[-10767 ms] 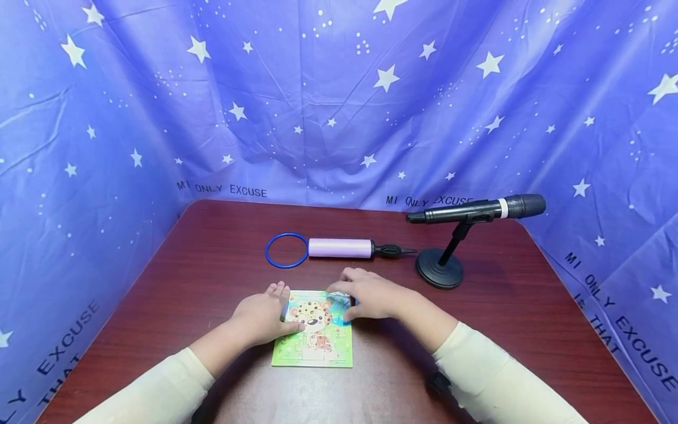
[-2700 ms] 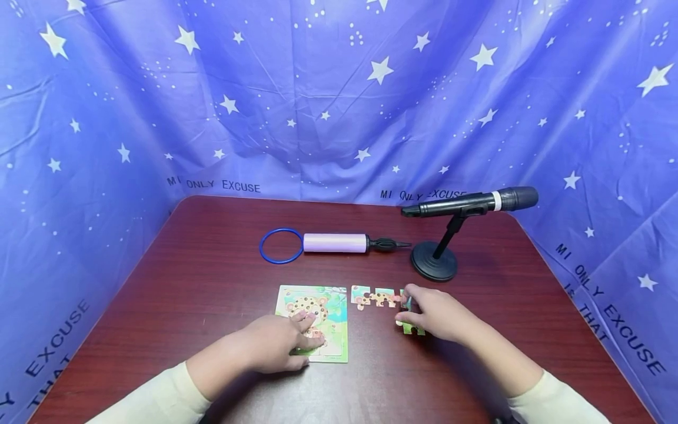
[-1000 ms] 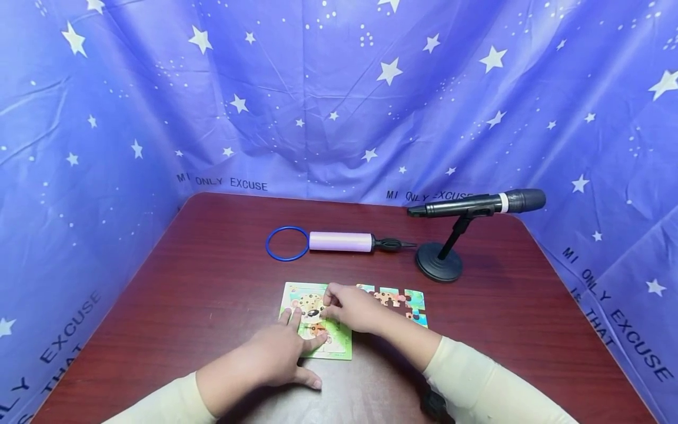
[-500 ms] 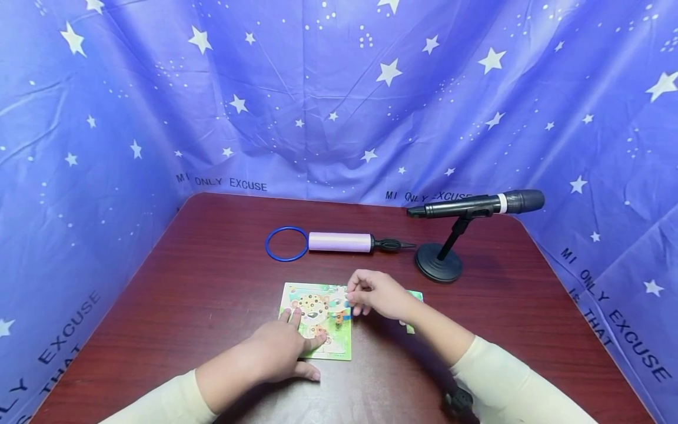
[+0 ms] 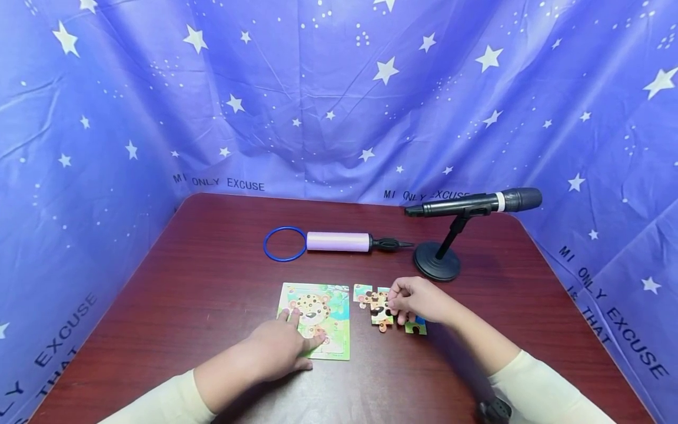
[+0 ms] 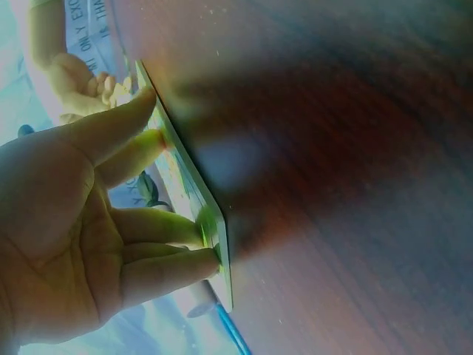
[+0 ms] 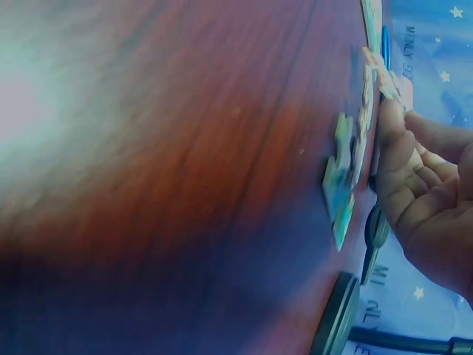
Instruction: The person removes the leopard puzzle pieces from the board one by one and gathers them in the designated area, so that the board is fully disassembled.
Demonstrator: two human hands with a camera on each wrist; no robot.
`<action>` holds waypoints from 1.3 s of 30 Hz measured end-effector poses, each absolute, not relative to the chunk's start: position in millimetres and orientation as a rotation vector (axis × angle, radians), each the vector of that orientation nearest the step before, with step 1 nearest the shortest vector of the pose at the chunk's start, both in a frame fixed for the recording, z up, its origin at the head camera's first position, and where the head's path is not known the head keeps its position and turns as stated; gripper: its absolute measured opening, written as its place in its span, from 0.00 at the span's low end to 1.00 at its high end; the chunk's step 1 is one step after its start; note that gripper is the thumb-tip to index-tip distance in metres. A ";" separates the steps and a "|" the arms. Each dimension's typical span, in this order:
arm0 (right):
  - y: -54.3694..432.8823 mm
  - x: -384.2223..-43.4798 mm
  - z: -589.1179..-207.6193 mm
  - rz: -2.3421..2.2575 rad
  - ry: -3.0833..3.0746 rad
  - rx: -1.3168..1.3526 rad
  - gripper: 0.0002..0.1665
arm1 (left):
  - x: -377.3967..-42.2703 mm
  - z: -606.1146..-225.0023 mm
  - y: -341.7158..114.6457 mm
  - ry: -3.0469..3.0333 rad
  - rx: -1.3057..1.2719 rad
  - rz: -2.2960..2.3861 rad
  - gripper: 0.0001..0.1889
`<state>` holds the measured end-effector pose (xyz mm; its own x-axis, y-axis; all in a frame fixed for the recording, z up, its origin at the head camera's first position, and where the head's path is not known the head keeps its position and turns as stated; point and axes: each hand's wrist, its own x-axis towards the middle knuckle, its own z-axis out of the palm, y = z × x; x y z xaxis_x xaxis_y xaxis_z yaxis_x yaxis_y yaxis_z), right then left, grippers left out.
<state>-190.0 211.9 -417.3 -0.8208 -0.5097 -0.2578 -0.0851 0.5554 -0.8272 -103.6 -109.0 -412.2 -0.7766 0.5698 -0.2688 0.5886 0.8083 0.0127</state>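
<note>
The thumb and fingers of the right hand (image 5: 424, 299) pinched a thin jigsaw piece (image 5: 380, 313) printed with part of a spotted cartoon leopard's face; the piece was held tilted above the table. The left hand's (image 5: 278, 344) fingers were extended and spread, resting on the left part of a flat, square puzzle board (image 5: 341, 347) with a light green border and a leopard picture, and grasping nothing.

Below and around the right hand, just to the right of the board, lay other loose jigsaw pieces in blue, green and spotted yellow (image 5: 362, 292), partly hidden by the fingers and the held piece.

Farther out, a lilac cylindrical pump (image 5: 338, 242) with a black tapered end lay beyond the board, its left end at a thin blue ring (image 5: 266, 249); whether the 2 touched could not be told. To their right, 1 black microphone (image 5: 461, 206) with a white band sat in a round-based black stand (image 5: 436, 262). Everything rested on a reddish-brown wooden table (image 5: 175, 282), before a blue-violet curtain (image 5: 296, 70) printed with white stars.
</note>
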 end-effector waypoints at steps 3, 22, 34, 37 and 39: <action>217.1 -188.5 -419.3 -1.144 2.351 -0.502 0.04 | -103.3 -411.5 -109.3 2.748 0.910 -0.126 0.28; 222.3 -187.4 -427.9 -0.757 2.640 -0.590 0.09 | -102.2 -409.1 -109.5 2.764 0.940 -0.121 0.26; 220.4 -189.8 -425.1 -0.697 2.697 -0.561 0.10 | -102.9 -408.2 -108.3 2.753 0.930 -0.105 0.26; 214.6 -190.2 -418.8 -0.729 2.706 -0.570 0.08 | -102.6 -409.1 -108.5 2.762 0.937 -0.109 0.25; 206.0 -189.6 -414.0 -0.780 2.692 -0.595 0.07 | -102.7 -409.8 -108.8 2.769 0.945 -0.112 0.25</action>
<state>-189.6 206.0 -414.0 -0.8775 -0.4571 -0.1452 -0.3087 0.7700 -0.5584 -102.7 -108.8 -409.8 -0.7711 0.5956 -0.2251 0.6119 0.7910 -0.0031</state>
